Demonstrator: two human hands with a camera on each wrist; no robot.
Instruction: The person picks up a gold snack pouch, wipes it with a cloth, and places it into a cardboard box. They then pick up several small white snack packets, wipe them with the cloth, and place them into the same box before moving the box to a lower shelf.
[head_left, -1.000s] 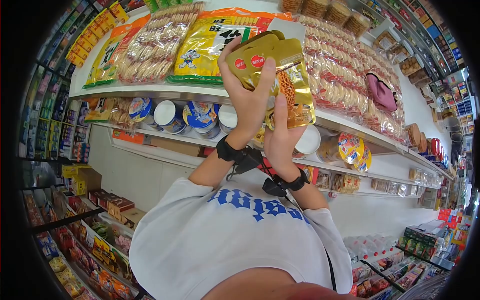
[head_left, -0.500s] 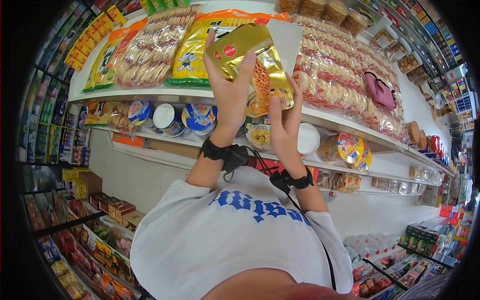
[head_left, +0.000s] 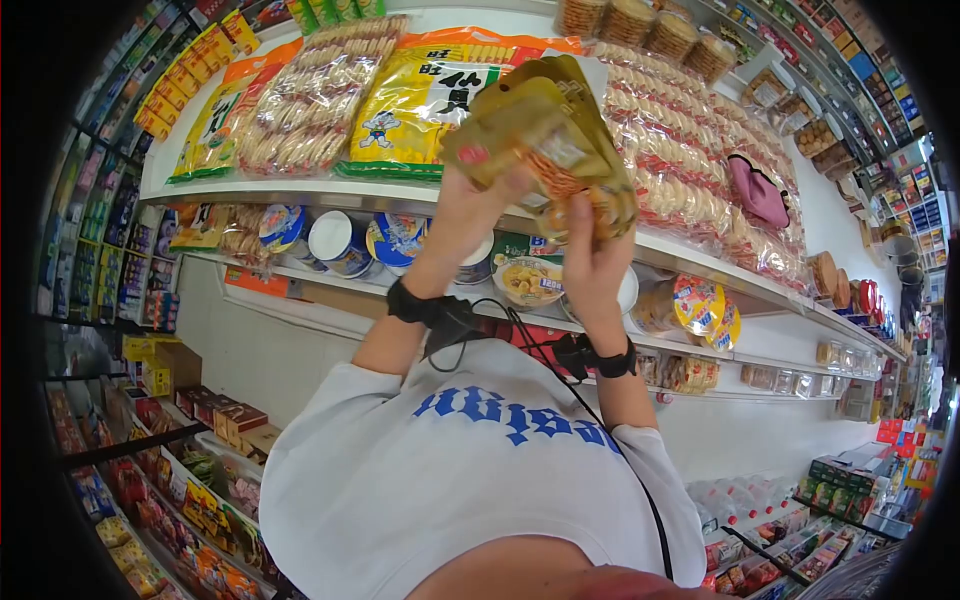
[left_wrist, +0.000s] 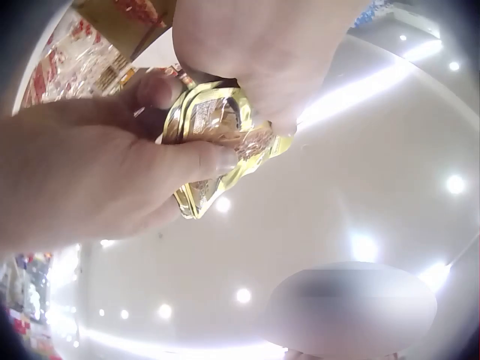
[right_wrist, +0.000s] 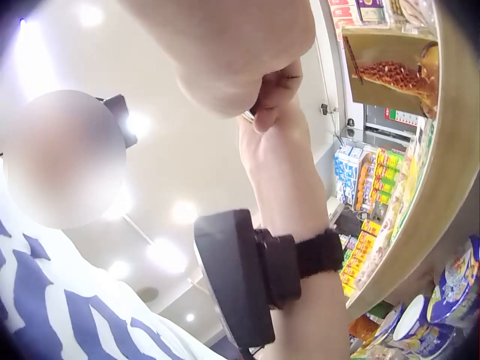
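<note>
A fanned stack of gold snack packets [head_left: 550, 130] is held in front of the upper shelf, slightly blurred. My left hand [head_left: 465, 215] grips its left end, the thumb across the front; my right hand [head_left: 598, 262] pinches the lower right part. In the left wrist view the right hand [left_wrist: 97, 165] has its thumb on the gold packets [left_wrist: 214, 139], while the left hand [left_wrist: 262, 49] covers their upper edge. Seen from the right wrist, the right hand [right_wrist: 232, 52] hides most of the held stack, and a brown-gold packet [right_wrist: 394, 71] shows near the shelf.
Behind the hands, the upper shelf [head_left: 330, 188] carries large yellow cracker bags [head_left: 400, 125] and clear bags of round crackers [head_left: 665, 160]. Instant noodle cups [head_left: 338, 240] line the shelf below. A pink cloth item [head_left: 760, 190] lies against the right-hand bags.
The packets, nearly aligned half a second ago, are spread into a fan. They and my right hand have moved rightward since then, with both hands still gripping.
</note>
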